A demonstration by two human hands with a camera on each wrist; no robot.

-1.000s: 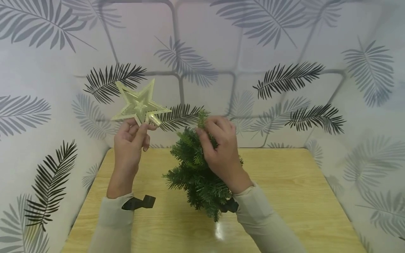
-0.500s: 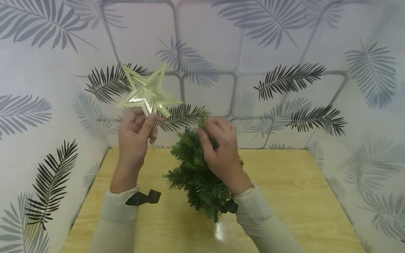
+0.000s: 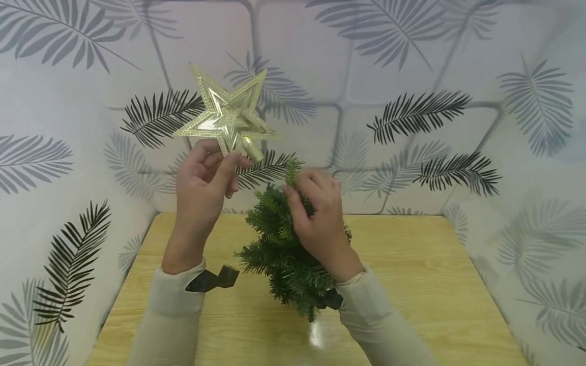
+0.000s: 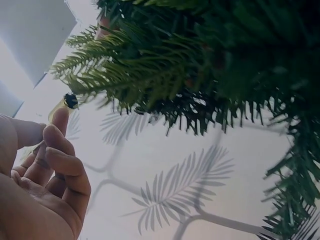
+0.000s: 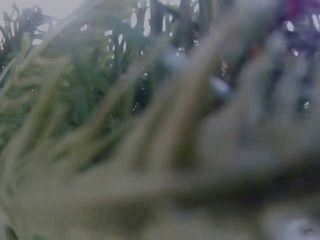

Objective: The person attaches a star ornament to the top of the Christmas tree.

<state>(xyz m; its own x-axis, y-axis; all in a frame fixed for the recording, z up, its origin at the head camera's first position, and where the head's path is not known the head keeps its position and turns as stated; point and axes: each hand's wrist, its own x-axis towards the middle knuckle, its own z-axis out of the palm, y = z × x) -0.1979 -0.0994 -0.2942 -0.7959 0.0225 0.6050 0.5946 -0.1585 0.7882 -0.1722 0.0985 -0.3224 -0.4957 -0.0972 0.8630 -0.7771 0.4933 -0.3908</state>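
Note:
A gold star tree topper (image 3: 229,114) is pinched by its lower point between the thumb and fingers of my left hand (image 3: 201,188). Its short hollow tube (image 3: 253,148) slants down to the right, above and left of the tree's tip. In the left wrist view the tube's dark open end (image 4: 71,101) shows beside the needles. My right hand (image 3: 320,218) pinches the light green top sprig (image 3: 293,170) of a small artificial Christmas tree (image 3: 279,244) and covers part of its right side. Blurred needles (image 5: 125,110) fill the right wrist view, and the right hand is hidden there.
The tree stands over a wooden table (image 3: 412,284). Behind the table rises a wall (image 3: 302,61) patterned with grey and black leaves. A black strap (image 3: 212,279) sticks out from the left cuff.
The left hand has lifted the star tree topper up and to the right, closer above the tree's tip. The right hand and the tree have stayed in place.

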